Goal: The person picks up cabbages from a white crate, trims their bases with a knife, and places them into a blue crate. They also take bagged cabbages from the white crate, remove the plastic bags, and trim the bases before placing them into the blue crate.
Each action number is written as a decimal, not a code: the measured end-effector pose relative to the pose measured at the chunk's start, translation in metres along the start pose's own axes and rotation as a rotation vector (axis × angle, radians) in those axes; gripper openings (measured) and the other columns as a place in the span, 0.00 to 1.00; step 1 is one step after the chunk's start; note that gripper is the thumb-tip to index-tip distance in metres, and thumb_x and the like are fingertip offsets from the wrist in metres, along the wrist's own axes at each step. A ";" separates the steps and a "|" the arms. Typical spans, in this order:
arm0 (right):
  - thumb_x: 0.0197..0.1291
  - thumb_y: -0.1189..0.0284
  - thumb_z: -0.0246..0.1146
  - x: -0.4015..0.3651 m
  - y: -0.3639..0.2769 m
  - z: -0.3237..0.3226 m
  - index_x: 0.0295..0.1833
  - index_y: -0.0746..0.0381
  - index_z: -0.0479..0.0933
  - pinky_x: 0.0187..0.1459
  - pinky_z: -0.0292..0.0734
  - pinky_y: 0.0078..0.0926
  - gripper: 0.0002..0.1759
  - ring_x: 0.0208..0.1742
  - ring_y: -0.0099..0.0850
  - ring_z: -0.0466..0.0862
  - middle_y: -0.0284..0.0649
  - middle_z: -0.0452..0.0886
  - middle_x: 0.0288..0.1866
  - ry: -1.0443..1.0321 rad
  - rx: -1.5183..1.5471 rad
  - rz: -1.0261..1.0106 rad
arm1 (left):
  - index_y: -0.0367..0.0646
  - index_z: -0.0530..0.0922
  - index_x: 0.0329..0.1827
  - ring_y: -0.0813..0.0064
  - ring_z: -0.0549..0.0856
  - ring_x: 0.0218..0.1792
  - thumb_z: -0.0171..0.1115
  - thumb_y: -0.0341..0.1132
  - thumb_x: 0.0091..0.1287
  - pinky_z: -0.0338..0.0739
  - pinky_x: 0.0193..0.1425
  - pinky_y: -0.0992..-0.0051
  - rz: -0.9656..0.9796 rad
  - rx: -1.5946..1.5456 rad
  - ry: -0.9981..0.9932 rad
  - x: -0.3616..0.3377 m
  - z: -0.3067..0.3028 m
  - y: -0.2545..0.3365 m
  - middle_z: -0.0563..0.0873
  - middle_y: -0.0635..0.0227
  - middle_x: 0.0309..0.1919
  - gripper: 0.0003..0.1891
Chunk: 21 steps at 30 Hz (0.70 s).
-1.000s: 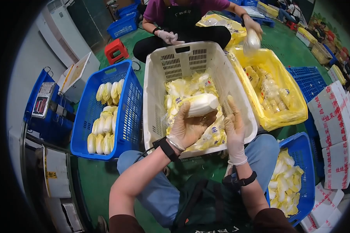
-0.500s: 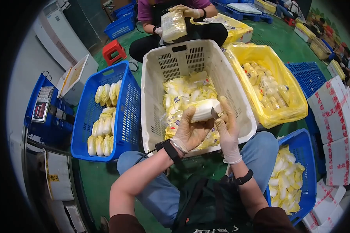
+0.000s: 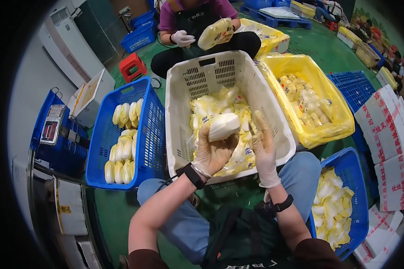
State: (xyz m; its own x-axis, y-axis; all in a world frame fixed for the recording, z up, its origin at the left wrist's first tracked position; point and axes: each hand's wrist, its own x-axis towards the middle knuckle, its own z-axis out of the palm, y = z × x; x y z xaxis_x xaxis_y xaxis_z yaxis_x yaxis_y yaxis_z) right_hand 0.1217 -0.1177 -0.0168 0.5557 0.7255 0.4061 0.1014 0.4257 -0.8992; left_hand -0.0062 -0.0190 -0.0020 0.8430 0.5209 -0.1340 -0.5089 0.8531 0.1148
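My left hand (image 3: 213,154), in a thin glove, is closed round the lower side of a small napa cabbage (image 3: 223,127). Its smooth white base points right and its yellow leaf end is at the left. Just right of the cabbage and apart from it, my gloved right hand (image 3: 265,152) is pinched round a small knife, whose blade is hardly visible now. Both hands are over the near part of a white plastic crate (image 3: 169,107), where yellow leaves and several cabbages in printed plastic bags (image 3: 220,105) lie.
Left stands a blue crate (image 3: 141,163) with rows of cabbages; right, a yellow-lined crate (image 3: 309,134) of bagged ones. Loose leaves fill a blue crate (image 3: 359,215) by my right knee. Across sits a co-worker (image 3: 197,27) holding a bagged pack (image 3: 215,33). A scale (image 3: 53,124) is far left.
The cabbage has moved slightly left, away from the knife, and turned its white base upward. My right hand has drawn back from it. The co-worker has tilted the pack and moved one hand off it.
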 end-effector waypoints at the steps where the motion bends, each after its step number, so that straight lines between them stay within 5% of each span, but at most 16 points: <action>1: 0.68 0.70 0.57 -0.001 -0.004 0.002 0.74 0.61 0.59 0.32 0.67 0.15 0.30 0.29 0.17 0.68 0.26 0.69 0.29 -0.001 0.003 0.000 | 0.43 0.69 0.63 0.62 0.78 0.55 0.75 0.44 0.52 0.76 0.63 0.61 0.002 0.002 0.001 -0.001 -0.002 -0.002 0.76 0.58 0.57 0.36; 4: 0.64 0.72 0.61 -0.002 -0.016 0.005 0.74 0.62 0.59 0.36 0.73 0.22 0.34 0.28 0.27 0.76 0.38 0.73 0.26 -0.106 -0.385 -0.162 | 0.45 0.70 0.62 0.65 0.78 0.56 0.75 0.45 0.53 0.75 0.64 0.60 -0.018 0.051 -0.004 -0.002 -0.004 -0.009 0.77 0.62 0.56 0.35; 8: 0.66 0.71 0.59 -0.001 -0.005 -0.003 0.73 0.61 0.61 0.35 0.72 0.20 0.31 0.29 0.26 0.76 0.34 0.75 0.28 -0.126 -0.353 -0.101 | 0.46 0.70 0.62 0.64 0.77 0.57 0.76 0.47 0.52 0.76 0.62 0.60 -0.015 0.114 0.029 -0.003 -0.008 -0.008 0.77 0.62 0.56 0.35; 10: 0.69 0.69 0.56 0.004 0.022 -0.022 0.72 0.60 0.63 0.37 0.70 0.14 0.27 0.36 0.22 0.76 0.33 0.79 0.41 0.113 -0.096 0.343 | 0.46 0.70 0.62 0.62 0.78 0.58 0.76 0.48 0.52 0.77 0.61 0.60 -0.078 0.078 -0.034 -0.001 -0.012 -0.001 0.78 0.62 0.57 0.36; 11: 0.69 0.69 0.56 0.006 0.028 -0.031 0.72 0.60 0.63 0.37 0.70 0.14 0.27 0.36 0.22 0.76 0.33 0.79 0.41 0.112 -0.091 0.337 | 0.46 0.70 0.62 0.62 0.78 0.58 0.76 0.48 0.52 0.77 0.61 0.60 -0.075 0.084 -0.038 -0.003 -0.006 0.000 0.78 0.62 0.57 0.36; 13: 0.71 0.65 0.51 0.010 0.034 -0.041 0.71 0.59 0.64 0.37 0.68 0.12 0.25 0.33 0.15 0.68 0.30 0.77 0.49 0.281 0.008 0.647 | 0.46 0.70 0.62 0.60 0.78 0.59 0.76 0.49 0.52 0.78 0.62 0.59 -0.029 0.217 -0.070 -0.011 0.011 0.003 0.78 0.60 0.57 0.36; 14: 0.70 0.69 0.54 0.012 0.017 -0.038 0.71 0.60 0.63 0.43 0.68 0.13 0.26 0.40 0.19 0.69 0.35 0.72 0.63 0.214 -0.006 0.619 | 0.44 0.70 0.62 0.59 0.78 0.59 0.76 0.48 0.53 0.77 0.63 0.58 -0.036 0.212 -0.082 -0.011 0.011 0.004 0.78 0.59 0.58 0.36; 15: 0.70 0.69 0.54 0.011 0.006 -0.031 0.71 0.60 0.63 0.43 0.68 0.13 0.26 0.40 0.19 0.69 0.35 0.72 0.63 0.199 -0.015 0.626 | 0.44 0.70 0.62 0.59 0.78 0.59 0.76 0.48 0.53 0.77 0.63 0.58 -0.023 0.200 -0.079 -0.011 0.009 0.003 0.78 0.59 0.58 0.36; 17: 0.69 0.71 0.55 0.006 -0.006 -0.014 0.73 0.61 0.62 0.42 0.68 0.14 0.28 0.34 0.19 0.66 0.33 0.75 0.56 0.050 0.016 0.084 | 0.42 0.69 0.63 0.59 0.77 0.59 0.75 0.46 0.53 0.76 0.64 0.57 -0.033 0.185 -0.027 -0.006 0.003 -0.001 0.77 0.58 0.58 0.36; 21: 0.68 0.72 0.56 -0.006 -0.010 -0.009 0.73 0.62 0.60 0.40 0.67 0.13 0.29 0.32 0.19 0.65 0.31 0.74 0.47 -0.114 -0.187 -0.010 | 0.41 0.68 0.63 0.61 0.76 0.61 0.76 0.45 0.53 0.70 0.70 0.60 -0.053 0.195 -0.043 0.000 -0.008 -0.007 0.76 0.57 0.59 0.38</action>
State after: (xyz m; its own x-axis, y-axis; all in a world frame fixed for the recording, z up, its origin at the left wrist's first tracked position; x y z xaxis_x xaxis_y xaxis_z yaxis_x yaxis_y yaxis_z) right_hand 0.1252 -0.1308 -0.0120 0.4582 0.7828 0.4211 0.2634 0.3329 -0.9054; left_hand -0.0044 -0.0250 -0.0106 0.8764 0.4705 -0.1031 -0.4241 0.8552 0.2980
